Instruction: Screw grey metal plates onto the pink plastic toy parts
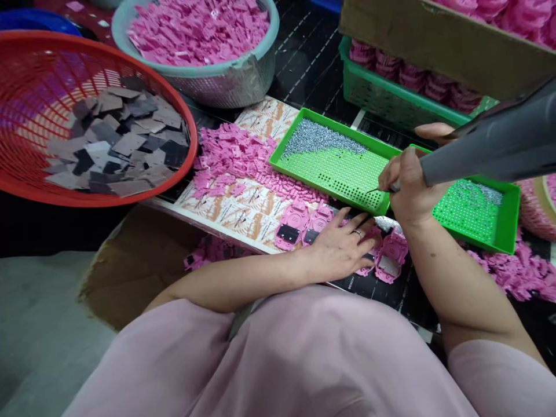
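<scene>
My left hand (339,246) lies with fingers spread over a row of pink plastic casings (295,219) at the bench's near edge. Dark rectangular plates sit in some of these casings; the plate in the rightmost casing (391,255) looks silvery grey. My right hand (410,188) is wrapped round a grey electric screwdriver (482,147), whose thin bit points left over the near right corner of a green perforated tray (332,186). Small silver screws (319,138) are heaped at that tray's far side. Whether a screw is on the bit cannot be made out.
Left stands a red basket (191,156) of dark flat plates. Behind it is a pale tub (243,81) of pink pieces. Loose pink parts (234,153) and beads (289,185) flank the tray. A second green tray (515,214) and a green crate (369,95) are right.
</scene>
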`<state>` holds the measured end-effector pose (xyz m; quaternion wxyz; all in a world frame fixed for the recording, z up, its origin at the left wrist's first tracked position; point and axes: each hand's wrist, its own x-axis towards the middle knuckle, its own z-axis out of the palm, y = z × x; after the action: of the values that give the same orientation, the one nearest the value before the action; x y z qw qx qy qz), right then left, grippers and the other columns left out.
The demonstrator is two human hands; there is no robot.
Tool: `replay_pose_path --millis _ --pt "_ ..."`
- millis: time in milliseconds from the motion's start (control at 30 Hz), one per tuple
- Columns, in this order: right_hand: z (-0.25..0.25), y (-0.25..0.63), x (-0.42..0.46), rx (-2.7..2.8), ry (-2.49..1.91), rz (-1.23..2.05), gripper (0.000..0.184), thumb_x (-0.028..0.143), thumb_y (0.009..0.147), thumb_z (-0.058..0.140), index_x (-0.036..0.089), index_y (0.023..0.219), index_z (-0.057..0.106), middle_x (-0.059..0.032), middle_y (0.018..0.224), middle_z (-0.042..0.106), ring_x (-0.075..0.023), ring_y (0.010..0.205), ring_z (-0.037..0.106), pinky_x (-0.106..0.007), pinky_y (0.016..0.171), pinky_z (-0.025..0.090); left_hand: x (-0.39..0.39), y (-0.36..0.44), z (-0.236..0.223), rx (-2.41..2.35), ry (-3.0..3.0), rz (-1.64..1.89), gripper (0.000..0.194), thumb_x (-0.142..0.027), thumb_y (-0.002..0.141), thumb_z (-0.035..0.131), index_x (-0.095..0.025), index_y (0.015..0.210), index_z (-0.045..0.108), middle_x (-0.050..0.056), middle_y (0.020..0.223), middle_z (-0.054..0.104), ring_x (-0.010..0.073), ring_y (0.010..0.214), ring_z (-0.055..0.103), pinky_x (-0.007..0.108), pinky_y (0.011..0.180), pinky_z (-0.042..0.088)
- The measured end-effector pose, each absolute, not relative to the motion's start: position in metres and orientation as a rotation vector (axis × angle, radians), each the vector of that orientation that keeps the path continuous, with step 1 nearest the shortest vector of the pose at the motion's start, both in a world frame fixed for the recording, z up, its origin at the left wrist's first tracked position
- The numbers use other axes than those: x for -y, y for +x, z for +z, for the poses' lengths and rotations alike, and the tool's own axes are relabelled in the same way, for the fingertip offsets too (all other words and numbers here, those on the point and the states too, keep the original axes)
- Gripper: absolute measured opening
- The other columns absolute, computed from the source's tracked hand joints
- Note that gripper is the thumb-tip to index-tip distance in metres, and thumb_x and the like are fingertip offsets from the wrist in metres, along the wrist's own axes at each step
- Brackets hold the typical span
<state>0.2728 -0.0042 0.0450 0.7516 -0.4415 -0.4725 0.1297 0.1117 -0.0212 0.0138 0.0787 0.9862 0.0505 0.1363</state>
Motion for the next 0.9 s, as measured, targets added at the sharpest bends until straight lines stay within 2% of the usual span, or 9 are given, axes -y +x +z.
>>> replay_pose_path --millis 100,167,233,300,400,533,600,733,900 --pt "0.053 0.270 0.002 1.054 -0.897 0.252 0.021 0.035 0.083 0.068 0.028 0.097 0.056 0.0114 0.049 0.040 -0.0080 0.030 0.038 -0.022 0.030 0.032 0.021 0.112 0.008 -0.142 2.982 0.437 0.050 -0.051 0.095 0.048 -0.016 0.130 0.056 0.013 0.135 0.057 0.0295 0.128 0.048 0.053 0.107 0.033" --pt "0.066 0.269 0.006 1.026 -0.849 0.203 0.015 0.035 0.083 0.068 0.025 0.079 0.057 0.0102 0.045 0.039 -0.0077 0.030 0.038 -0.021 0.029 0.032 0.021 0.112 0.005 -0.139 2.995 0.450 0.051 -0.052 0.094 0.048 -0.017 0.130 0.056 0.014 0.135 0.057 0.0298 0.129 0.048 0.053 0.107 0.032" --pt "0.080 0.268 0.017 1.009 -0.842 0.218 0.036 0.039 0.082 0.067 0.022 0.056 0.049 0.0074 0.041 0.037 -0.0081 0.030 0.039 -0.021 0.029 0.032 0.022 0.112 0.004 -0.137 2.996 0.447 0.051 -0.053 0.094 0.048 -0.017 0.130 0.056 0.013 0.137 0.055 0.0300 0.129 0.047 0.053 0.108 0.031" --pt "0.090 0.266 0.035 1.019 -0.890 0.303 0.048 0.045 0.082 0.065 0.021 0.047 0.043 0.0053 0.039 0.035 -0.0092 0.031 0.041 -0.024 0.029 0.032 0.022 0.111 0.003 -0.143 2.990 0.438 0.051 -0.052 0.094 0.048 -0.018 0.131 0.055 0.012 0.138 0.054 0.0298 0.129 0.047 0.052 0.109 0.030" --pt "0.091 0.260 0.061 1.016 -0.994 0.397 0.042 0.047 0.082 0.066 0.023 0.050 0.052 0.0046 0.041 0.037 -0.0103 0.031 0.040 -0.026 0.029 0.033 0.022 0.111 0.005 -0.154 2.985 0.417 0.050 -0.049 0.094 0.050 -0.019 0.133 0.054 0.011 0.138 0.054 0.0298 0.129 0.047 0.053 0.110 0.030" --pt "0.079 0.254 0.079 1.012 -0.957 0.458 0.016 0.037 0.080 0.070 0.028 0.069 0.061 0.0065 0.044 0.044 -0.0102 0.030 0.038 -0.025 0.029 0.033 0.022 0.112 0.011 -0.158 2.993 0.358 0.050 -0.049 0.092 0.055 -0.018 0.131 0.055 0.013 0.139 0.053 0.0310 0.129 0.047 0.055 0.109 0.030" --pt "0.075 0.253 0.080 1.010 -0.916 0.479 0.010 0.034 0.079 0.071 0.029 0.076 0.062 0.0075 0.045 0.047 -0.0098 0.030 0.038 -0.024 0.030 0.035 0.022 0.112 0.013 -0.159 2.998 0.332 0.049 -0.048 0.092 0.054 -0.018 0.131 0.055 0.014 0.140 0.052 0.0312 0.129 0.046 0.055 0.109 0.030" --pt "0.072 0.253 0.079 1.035 -0.949 0.482 0.013 0.035 0.082 0.069 0.027 0.076 0.061 0.0072 0.047 0.046 -0.0091 0.032 0.040 -0.024 0.032 0.037 0.023 0.112 0.012 -0.154 3.001 0.320 0.048 -0.048 0.093 0.052 -0.019 0.131 0.054 0.014 0.140 0.051 0.0316 0.129 0.046 0.056 0.108 0.031" --pt "0.059 0.254 0.080 1.094 -1.031 0.603 0.036 0.040 0.087 0.064 0.021 0.058 0.052 0.0046 0.048 0.041 -0.0089 0.037 0.043 -0.024 0.034 0.035 0.023 0.112 0.008 -0.154 3.013 0.303 0.048 -0.048 0.095 0.049 -0.019 0.133 0.052 0.014 0.141 0.050 0.0307 0.129 0.045 0.056 0.110 0.030"
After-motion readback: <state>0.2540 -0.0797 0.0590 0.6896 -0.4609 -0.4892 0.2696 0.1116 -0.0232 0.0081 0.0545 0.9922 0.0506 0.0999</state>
